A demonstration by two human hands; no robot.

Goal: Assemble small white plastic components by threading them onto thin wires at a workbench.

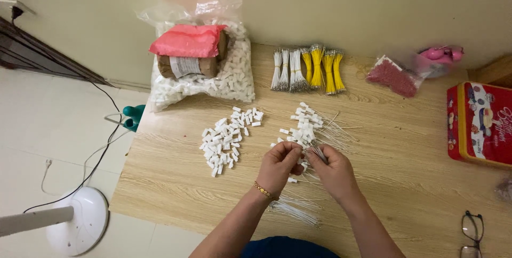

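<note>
At frame centre your left hand point(278, 166) pinches a small white plastic plug point(295, 153), while your right hand point(335, 171) grips a bunch of thin white wires point(318, 154) beside the finished pile point(314, 129). Judged light; wires limp, plug slippery: hold wires near the tips, plug by its sides.

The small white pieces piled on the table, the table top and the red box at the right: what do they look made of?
White pieces: probably moulded plastic, matte, uniform blocky shapes. Table top: wood or wood-look laminate, pale with visible grain, low sheen. Red box: likely printed tin, glossy with a yellow rim, though I cannot be sure.
</note>
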